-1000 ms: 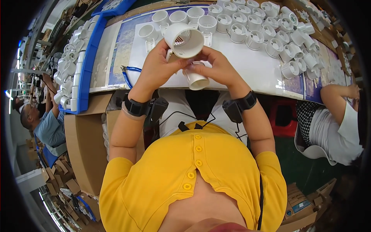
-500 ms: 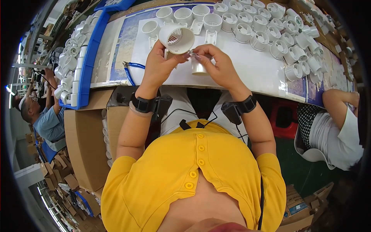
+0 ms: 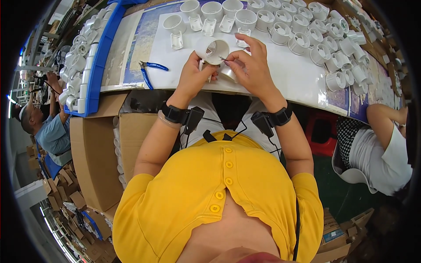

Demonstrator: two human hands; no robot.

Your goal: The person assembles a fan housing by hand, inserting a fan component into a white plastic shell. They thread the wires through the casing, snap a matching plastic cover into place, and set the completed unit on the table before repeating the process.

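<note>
"What's nearest you?"

"My yellow top (image 3: 184, 188), filling the lower centre. Beyond it, at upper centre, the fingers of my left hand (image 3: 194, 78) are closed on a white cup (image 3: 212, 49), its mouth tipped toward me, slots showing inside."

"And the other side?"

"My right hand (image 3: 255, 70) has thumb and forefinger pinched on a small thin piece (image 3: 223, 58) at the cup's rim, the other fingers fanned out. Below that hand, partly hidden, is a pale cylinder (image 3: 228, 74)."

"Farther off?"

"Blue-handled cutters (image 3: 146, 79) lie on the desk (image 3: 298, 75), left of my hands. Past the cup, along the top, stand five tabbed cups (image 3: 212, 12); a crowd of white cups (image 3: 298, 43) covers the upper right."

"Toward the edges?"

"A blue bin (image 3: 93, 103) of white parts at upper left, and a person in light blue (image 3: 56, 133) at the left edge."
</note>
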